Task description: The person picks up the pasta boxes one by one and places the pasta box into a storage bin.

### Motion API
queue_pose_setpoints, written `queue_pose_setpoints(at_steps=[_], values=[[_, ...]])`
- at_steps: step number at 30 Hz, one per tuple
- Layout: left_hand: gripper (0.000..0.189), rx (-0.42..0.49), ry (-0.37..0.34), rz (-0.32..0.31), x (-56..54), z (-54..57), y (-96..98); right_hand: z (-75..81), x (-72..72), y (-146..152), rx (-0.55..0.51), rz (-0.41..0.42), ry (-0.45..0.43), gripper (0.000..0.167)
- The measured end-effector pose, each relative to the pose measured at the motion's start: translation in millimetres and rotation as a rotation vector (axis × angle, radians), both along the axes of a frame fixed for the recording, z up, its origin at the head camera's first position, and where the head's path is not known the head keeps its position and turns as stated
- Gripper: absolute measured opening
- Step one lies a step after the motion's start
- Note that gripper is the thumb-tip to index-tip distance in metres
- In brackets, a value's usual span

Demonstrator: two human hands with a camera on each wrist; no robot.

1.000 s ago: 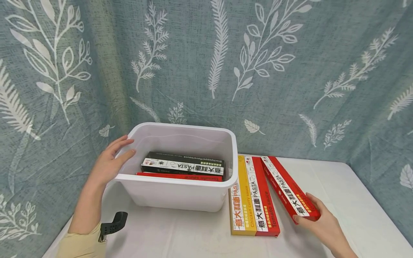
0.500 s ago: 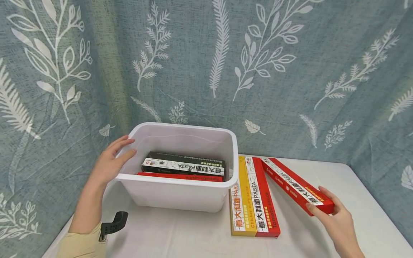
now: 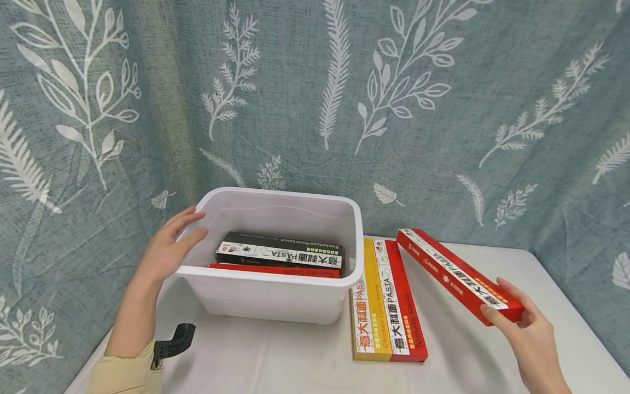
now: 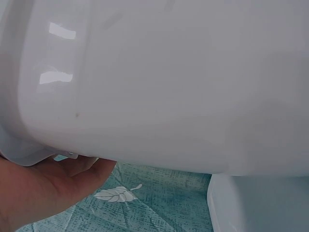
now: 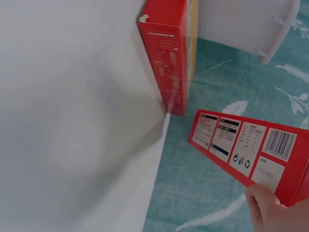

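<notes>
My right hand (image 3: 529,331) grips the near end of a red pasta box (image 3: 455,273), raised off the table and slanting towards the back. In the right wrist view, that red box shows its printed label panel and barcode. My left hand (image 3: 169,246) holds the left rim of a white plastic bin (image 3: 266,298); the left wrist view shows its fingers going round the edge. Inside the bin lie a black pasta box (image 3: 278,254) and a red tomato sauce pasta box (image 3: 275,270), both partly hidden by the front wall.
A yellow chicken curry pasta box (image 3: 380,328) and another red tomato sauce pasta box (image 3: 406,312) lie side by side, right of the bin. They rest on a white table (image 3: 275,361). A patterned blue-green curtain (image 3: 295,109) hangs behind.
My right hand has lifted the red pasta box off the table and carried it to the right and up. The left hand and the bin stay in place.
</notes>
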State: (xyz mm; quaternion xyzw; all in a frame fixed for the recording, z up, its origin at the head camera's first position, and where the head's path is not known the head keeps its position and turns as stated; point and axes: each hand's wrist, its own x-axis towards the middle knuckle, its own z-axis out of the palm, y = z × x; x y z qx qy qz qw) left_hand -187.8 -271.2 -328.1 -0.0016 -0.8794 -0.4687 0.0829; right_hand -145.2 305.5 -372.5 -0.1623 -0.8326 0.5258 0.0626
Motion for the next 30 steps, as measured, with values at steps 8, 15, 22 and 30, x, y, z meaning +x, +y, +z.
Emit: queue_pose_setpoints(at_steps=[8,15,22,30], values=[[0.057,-0.004,-0.008,0.003,1.4,4.1,0.6,16.0,1.2,-5.6,-0.192,0.042,0.13,0.065],[0.057,0.008,-0.009,0.003,1.0,6.1,1.3,34.9,-1.2,-18.5,-0.403,0.098,0.254,0.06],[0.057,0.013,-0.012,0.005,1.9,7.9,2.4,50.7,-2.0,-37.0,-0.539,0.216,0.373,0.055],[0.057,0.013,-0.009,0.014,2.1,9.4,2.8,65.4,-5.7,-69.2,-0.545,0.316,0.411,0.052]])
